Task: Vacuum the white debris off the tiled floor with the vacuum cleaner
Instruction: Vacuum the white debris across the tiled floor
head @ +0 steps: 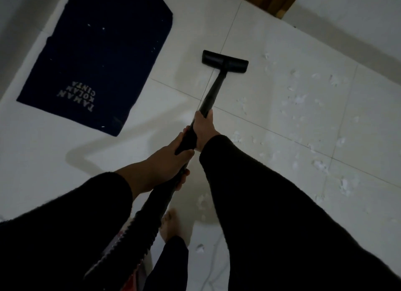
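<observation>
A black vacuum wand (213, 89) runs from my hands down to a flat black floor head (224, 60) resting on the white tiled floor (249, 30). My right hand (202, 128) grips the wand higher up the tube. My left hand (168, 160) is closed around the handle just behind it, where the ribbed hose (130, 232) begins. White debris (301, 99) lies scattered over the tiles to the right of the head, with a few scraps (202, 200) near my foot.
A dark blue mat (102, 58) with white lettering lies on the floor to the left of the head. A wooden door frame (273, 0) stands at the top. My bare foot (170, 225) is below the hands. A thin cord (213, 267) trails on the tiles.
</observation>
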